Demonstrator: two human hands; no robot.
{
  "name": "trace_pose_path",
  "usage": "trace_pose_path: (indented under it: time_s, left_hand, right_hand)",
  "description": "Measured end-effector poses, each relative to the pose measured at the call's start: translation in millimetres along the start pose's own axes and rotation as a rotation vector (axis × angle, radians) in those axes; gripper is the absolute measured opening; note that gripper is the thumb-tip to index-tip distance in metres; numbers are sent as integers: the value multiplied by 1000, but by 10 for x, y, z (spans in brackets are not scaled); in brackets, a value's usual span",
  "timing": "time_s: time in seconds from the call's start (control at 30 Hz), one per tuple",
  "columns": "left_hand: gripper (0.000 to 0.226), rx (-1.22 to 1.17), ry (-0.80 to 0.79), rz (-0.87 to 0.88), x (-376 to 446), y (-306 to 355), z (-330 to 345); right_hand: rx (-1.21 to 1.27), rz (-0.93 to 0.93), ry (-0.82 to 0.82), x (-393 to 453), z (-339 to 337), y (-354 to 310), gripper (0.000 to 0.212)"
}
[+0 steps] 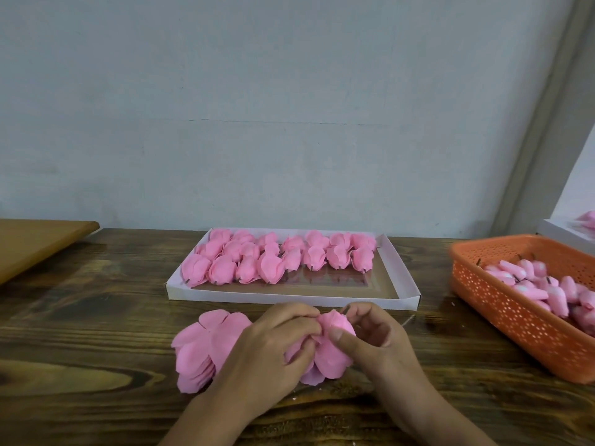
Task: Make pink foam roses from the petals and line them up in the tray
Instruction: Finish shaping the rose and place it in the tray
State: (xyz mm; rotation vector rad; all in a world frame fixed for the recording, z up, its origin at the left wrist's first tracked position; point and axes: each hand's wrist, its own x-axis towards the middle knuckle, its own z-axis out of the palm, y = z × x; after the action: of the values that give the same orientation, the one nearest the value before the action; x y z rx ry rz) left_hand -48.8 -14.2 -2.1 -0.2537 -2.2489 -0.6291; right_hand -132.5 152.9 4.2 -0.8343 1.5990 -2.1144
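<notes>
Both hands work on one pink foam rose just above the table, in front of the tray. My left hand pinches its petals from the left side. My right hand grips it from the right, thumb pressed on the top petal. A stack of loose pink petal sheets lies on the table to the left, partly hidden by my left wrist. The white cardboard tray behind holds several finished pink roses lined up in rows along its far side.
An orange perforated plastic basket at the right holds several pink rose buds with dark stems. A white box sits behind it. A light wooden board lies at the far left. A grey wall stands behind the dark wooden table.
</notes>
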Motion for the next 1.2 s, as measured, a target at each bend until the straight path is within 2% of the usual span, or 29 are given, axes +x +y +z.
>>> trace_pose_path:
  time_s: [0.13,0.2,0.3,0.33,0.5,0.57,0.7,0.77,0.87,1.0,1.1,1.2]
  left_hand:
    - [18,-9,-26,15,-24,-8,17]
    - [17,-113,-75,-64,-28,16,8]
    - [9,-248,-109,-185,-38,73,27]
    - [13,-258,-114,-219,-39,86,33]
    - [84,-271,-236,-287,-74,114,42]
    - [93,-270,-262,-269,-60,141,73]
    - [71,-117,-164,-175,-35,175,206]
    - [61,-96,-105,-221,-39,156,265]
    - [49,-83,-107,-284,-65,108,342]
    - [48,-117,-146,-347,-89,87,352]
    - [42,-150,-183,-364,-104,73,329]
    - [36,-158,-216,-363,-90,46,302]
  right_hand:
    - [-29,-75,34,8,0,16,29]
    - [-108,-150,57,10,-17,32,22]
    - [-254,-257,80,-14,-11,40,27]
    - [-287,-279,86,-23,-6,43,29]
    - [-401,-316,89,-52,-4,61,51]
    - [-464,-354,63,-71,30,54,57]
    - [-455,-322,56,-90,103,95,64]
    - [-422,-278,65,-87,130,130,67]
    - [-307,-218,57,-77,161,146,65]
    - [-267,-229,22,-64,151,163,60]
    - [-285,-215,-15,-75,119,131,51]
    - [-373,-192,-83,-59,48,52,24]
